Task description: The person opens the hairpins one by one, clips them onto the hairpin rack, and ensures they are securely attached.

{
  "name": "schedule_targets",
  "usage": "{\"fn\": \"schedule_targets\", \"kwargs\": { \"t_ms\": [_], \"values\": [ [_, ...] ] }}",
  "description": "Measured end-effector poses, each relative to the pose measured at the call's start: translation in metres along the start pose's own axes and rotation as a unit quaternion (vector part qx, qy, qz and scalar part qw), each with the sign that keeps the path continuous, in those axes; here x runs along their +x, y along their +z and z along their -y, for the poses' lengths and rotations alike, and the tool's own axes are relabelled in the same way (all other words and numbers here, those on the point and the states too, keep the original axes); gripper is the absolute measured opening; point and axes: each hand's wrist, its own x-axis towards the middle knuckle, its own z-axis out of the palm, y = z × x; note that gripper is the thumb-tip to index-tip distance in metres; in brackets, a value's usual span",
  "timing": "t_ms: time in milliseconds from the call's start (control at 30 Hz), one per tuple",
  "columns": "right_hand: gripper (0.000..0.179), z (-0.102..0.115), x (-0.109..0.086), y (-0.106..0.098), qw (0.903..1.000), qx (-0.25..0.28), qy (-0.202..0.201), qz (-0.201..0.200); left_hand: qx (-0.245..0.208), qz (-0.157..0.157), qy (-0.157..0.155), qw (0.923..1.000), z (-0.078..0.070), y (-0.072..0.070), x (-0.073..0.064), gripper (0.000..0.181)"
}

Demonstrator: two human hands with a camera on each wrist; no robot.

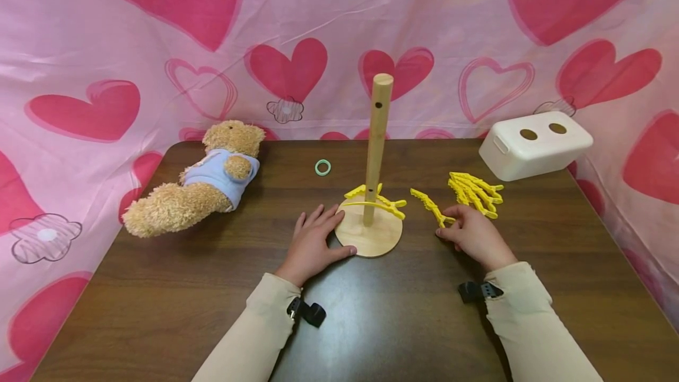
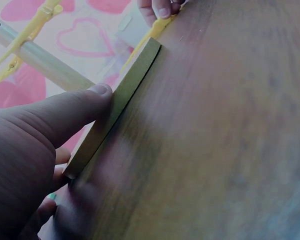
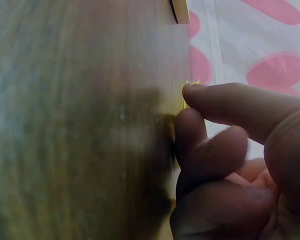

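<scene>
Thumb and fingers of the left hand point(image 1: 313, 245) laid wide along the rim of the round wooden base point(image 1: 371, 237), not wrapped round it, presumably to keep the upright pole point(image 1: 378, 140) from rocking. Low on the pole, just above the base, a yellow clip point(image 1: 394, 210) with arms passing before and behind the wood, likely staying put by its own squeeze. Right of the base, a second clip point(image 1: 431, 206), narrowly pinched near one end by the right hand point(image 1: 474, 237), perhaps so as to leave the longer part uncovered. Impossible to tell whether resting on the table point(image 1: 159, 311) or just above. Just beyond, a pile of similar clips point(image 1: 464, 187), bunched together, seemingly for easy reach. Farther back, apparently out of the way: white box point(image 1: 536, 149), teddy bear point(image 1: 217, 175), small green ring point(image 1: 317, 168).
</scene>
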Motion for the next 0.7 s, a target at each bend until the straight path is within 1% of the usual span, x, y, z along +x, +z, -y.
{"fn": "schedule_targets", "kwargs": {
  "t_ms": [133,300,400,467,600,700],
  "values": [
    [0.062,0.001,-0.001,-0.001,0.9999,-0.004,0.010,-0.005,-0.002,-0.001,0.000,1.0000,-0.001,-0.001,0.000,0.084],
    [0.055,0.004,-0.003,-0.002,0.9998,-0.016,0.013,-0.003,-0.003,0.000,-0.001,1.0000,-0.001,-0.001,0.000,0.084],
    [0.049,0.006,-0.004,-0.003,0.9997,-0.021,0.008,-0.001,-0.002,0.002,-0.004,1.0000,0.000,-0.001,0.000,0.084],
    [0.048,0.007,-0.006,-0.003,0.9997,-0.023,0.004,-0.002,-0.003,0.002,-0.004,1.0000,0.000,-0.001,0.000,0.084],
    [0.051,0.011,-0.008,-0.002,0.9991,-0.039,-0.004,-0.020,-0.006,0.001,-0.003,1.0000,0.001,0.000,0.000,0.084],
    [0.049,0.014,-0.009,-0.001,0.9975,-0.055,-0.024,-0.037,-0.006,0.002,-0.002,1.0000,0.001,0.000,-0.001,0.084]
  ]
}}
